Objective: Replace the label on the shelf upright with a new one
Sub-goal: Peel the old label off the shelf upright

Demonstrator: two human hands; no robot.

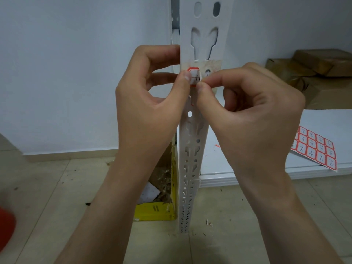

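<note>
Both grips [193, 82] pinched on label [194, 77].

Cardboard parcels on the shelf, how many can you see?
3, as far as shows: one parcel on top at the far right, one under it to the left, one in front. The frame edge may hide more.

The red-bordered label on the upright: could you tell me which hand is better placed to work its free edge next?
Probably the right hand: its fingers pinch at the right edge of the label, while the left hand only presses its thumb on the left part against the shelf upright.
</note>
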